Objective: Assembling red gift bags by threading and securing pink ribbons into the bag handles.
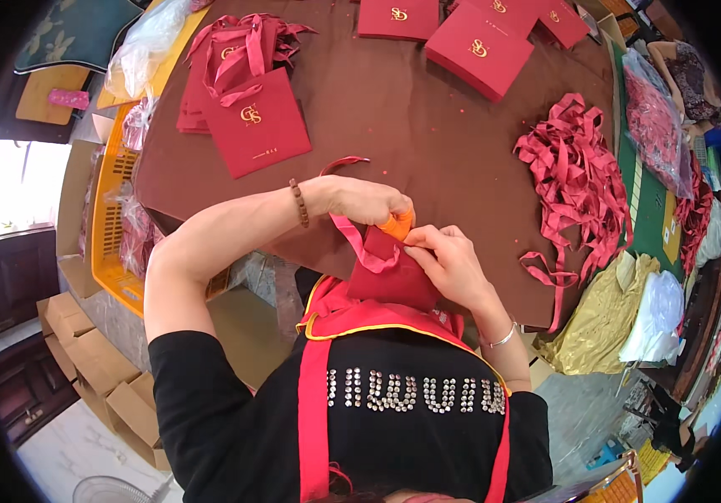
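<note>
A small red paper bag [394,285] is held close against my apron at the table's near edge. My left hand [366,203], an orange cover on its fingers, is closed at the bag's upper edge; its fingertips are partly hidden. My right hand [450,261] pinches the same upper edge from the right, thumb and fingers meeting near the orange cover. A red ribbon [350,230] loops down from beneath my left hand across the bag's front. One end of that ribbon sticks out beyond my left hand, onto the brown tablecloth [394,126].
Bags with ribbon handles [260,121] are piled at the far left. Stacks of flat red bags [479,50] lie at the far right. A tangled heap of red ribbons [574,184] covers the right side. An orange crate [109,226] and cardboard boxes [101,360] stand left of the table.
</note>
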### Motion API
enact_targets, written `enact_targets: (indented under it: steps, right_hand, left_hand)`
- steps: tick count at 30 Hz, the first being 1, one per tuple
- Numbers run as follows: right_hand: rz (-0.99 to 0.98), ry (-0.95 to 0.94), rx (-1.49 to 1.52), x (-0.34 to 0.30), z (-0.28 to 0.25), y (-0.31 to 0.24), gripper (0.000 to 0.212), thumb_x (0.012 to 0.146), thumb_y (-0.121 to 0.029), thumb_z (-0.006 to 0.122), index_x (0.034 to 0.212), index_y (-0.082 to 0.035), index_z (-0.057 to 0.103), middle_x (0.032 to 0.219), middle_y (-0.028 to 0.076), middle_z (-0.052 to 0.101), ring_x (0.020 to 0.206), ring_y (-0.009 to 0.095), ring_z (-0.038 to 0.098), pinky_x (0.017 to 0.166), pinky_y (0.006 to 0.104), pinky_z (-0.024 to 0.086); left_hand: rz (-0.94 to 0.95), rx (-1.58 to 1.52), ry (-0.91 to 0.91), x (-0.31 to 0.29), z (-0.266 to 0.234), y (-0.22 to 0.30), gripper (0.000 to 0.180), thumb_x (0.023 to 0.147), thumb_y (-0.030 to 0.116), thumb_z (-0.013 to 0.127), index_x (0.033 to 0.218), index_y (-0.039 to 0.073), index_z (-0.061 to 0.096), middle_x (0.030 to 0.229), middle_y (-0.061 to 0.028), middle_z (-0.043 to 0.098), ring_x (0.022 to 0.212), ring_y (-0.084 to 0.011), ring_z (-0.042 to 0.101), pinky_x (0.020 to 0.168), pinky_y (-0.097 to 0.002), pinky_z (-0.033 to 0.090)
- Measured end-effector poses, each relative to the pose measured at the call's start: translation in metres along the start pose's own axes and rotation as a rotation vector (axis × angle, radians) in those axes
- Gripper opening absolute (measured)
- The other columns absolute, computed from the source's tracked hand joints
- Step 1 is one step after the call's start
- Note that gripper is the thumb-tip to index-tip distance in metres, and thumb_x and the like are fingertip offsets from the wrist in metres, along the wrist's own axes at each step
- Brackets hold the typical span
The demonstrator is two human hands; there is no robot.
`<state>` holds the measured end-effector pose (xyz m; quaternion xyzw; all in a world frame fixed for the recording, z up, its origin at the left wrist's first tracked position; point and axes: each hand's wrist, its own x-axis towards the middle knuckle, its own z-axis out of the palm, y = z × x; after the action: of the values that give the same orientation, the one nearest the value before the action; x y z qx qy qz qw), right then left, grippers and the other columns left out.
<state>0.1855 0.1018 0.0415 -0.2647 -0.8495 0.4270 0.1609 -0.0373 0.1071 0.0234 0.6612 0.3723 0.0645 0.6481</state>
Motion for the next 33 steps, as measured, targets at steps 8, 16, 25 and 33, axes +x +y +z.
enact_targets:
  steps: [8,16,25,33]
  right_hand:
    - [0.107,-0.086,0.078,0.004,-0.005,0.006,0.013,0.083,-0.011,0.063,0.095,-0.006,0.062,0.080,0.005,0.066,0.069,0.020,0.052,0.075,0.0310,0.041]
    - [0.085,-0.129,0.143,0.003,-0.007,0.003,0.019,0.082,-0.012,0.064,0.100,-0.009,0.066,0.079,0.003,0.063,0.071,0.019,0.047,0.076,0.0293,0.039]
    - [0.119,-0.070,0.073,0.000,-0.006,0.004,0.020,0.082,-0.012,0.064,0.101,-0.005,0.064,0.086,0.006,0.067,0.072,0.020,0.054,0.076,0.0299,0.043]
    - [0.359,0.084,0.359,0.000,-0.010,0.023,0.020,0.086,-0.005,0.060,0.105,0.001,0.059,0.092,0.010,0.068,0.088,0.012,0.063,0.078,0.0242,0.048]
  left_hand:
    - [0.003,-0.013,0.060,-0.002,0.002,0.004,0.023,0.084,0.012,0.055,0.101,-0.002,0.061,0.104,-0.0130,0.059,0.097,-0.0238,0.056,0.084,-0.0314,0.043]
    - [0.077,0.032,0.197,-0.003,0.001,0.010,0.014,0.086,0.011,0.054,0.089,0.000,0.061,0.104,-0.0099,0.054,0.101,-0.0208,0.051,0.086,-0.0305,0.041]
    - [-0.089,-0.232,0.466,-0.024,0.011,0.016,0.045,0.095,0.027,0.047,0.135,0.007,0.038,0.103,-0.0105,0.056,0.091,-0.0173,0.057,0.078,-0.0305,0.045]
    - [-0.214,0.218,0.548,-0.080,0.079,0.026,0.082,0.085,0.018,0.062,0.147,0.008,0.009,0.111,-0.0178,0.056,0.086,-0.0305,0.060,0.076,-0.0338,0.047]
